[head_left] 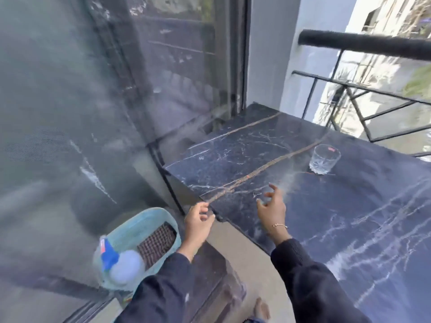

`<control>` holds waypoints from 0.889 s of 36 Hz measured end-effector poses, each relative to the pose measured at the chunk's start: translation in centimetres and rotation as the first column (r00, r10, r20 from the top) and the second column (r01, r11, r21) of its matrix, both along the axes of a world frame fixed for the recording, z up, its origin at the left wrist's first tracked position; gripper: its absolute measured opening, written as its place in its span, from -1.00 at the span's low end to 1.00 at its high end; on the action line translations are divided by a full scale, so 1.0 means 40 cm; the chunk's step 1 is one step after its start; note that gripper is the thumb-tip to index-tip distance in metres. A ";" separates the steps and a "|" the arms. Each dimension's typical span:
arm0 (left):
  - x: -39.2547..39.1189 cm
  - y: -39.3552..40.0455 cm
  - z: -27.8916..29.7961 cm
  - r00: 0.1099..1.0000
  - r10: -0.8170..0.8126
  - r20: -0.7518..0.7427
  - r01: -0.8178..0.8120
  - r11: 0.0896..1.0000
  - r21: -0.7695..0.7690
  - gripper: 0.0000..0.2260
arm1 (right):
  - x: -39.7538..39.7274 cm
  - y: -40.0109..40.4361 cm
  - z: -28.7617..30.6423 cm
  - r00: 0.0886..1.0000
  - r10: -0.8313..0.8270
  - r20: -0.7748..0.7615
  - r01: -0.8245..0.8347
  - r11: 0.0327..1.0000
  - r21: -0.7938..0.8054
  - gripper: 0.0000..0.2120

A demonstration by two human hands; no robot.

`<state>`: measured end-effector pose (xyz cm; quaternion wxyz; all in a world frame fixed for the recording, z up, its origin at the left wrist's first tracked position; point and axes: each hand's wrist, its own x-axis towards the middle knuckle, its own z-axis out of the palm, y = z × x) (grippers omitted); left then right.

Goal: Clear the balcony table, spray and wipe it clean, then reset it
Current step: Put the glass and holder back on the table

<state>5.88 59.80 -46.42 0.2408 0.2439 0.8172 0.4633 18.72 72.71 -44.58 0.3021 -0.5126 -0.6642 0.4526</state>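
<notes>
- Table (268, 145): black marble top, white veins, pale seams.
- Tumbler (324, 159): clear cut glass, upright, empty, at table's 2 o'clock.
- Left hand (198, 220): fingers loosely curled, gripping nothing.
- Right hand (271, 207): fingers spread, above table's near edge.

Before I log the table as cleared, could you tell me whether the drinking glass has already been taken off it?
No, the glass stands upright on the dark marble table, beyond both hands and untouched.

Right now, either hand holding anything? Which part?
Nothing held: left hand loosely curled at the table edge, right hand open above it. Glass untouched.
</notes>
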 end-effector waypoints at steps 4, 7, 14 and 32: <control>-0.044 -0.244 -0.042 0.989 0.147 0.010 -0.146 0.987 -0.072 -0.85 | -0.097 -0.199 -0.052 0.962 0.251 0.108 -0.244 0.967 -0.071 -0.58; -0.069 -0.398 -0.077 0.981 0.193 -0.025 -0.194 0.964 -0.180 -0.82 | -0.152 -0.317 -0.083 0.863 0.468 0.192 -0.451 0.883 -0.128 -0.65; -0.077 -0.641 -0.159 0.987 0.110 -0.116 -0.146 0.914 -0.378 -0.56 | -0.257 -0.521 -0.206 0.349 0.814 0.464 -0.798 0.518 -0.309 -0.63; -0.048 -0.646 -0.254 0.950 -0.143 -0.278 -0.009 0.876 -0.482 -0.53 | -0.221 -0.524 -0.298 0.220 0.802 0.555 -0.859 0.429 -0.278 -0.49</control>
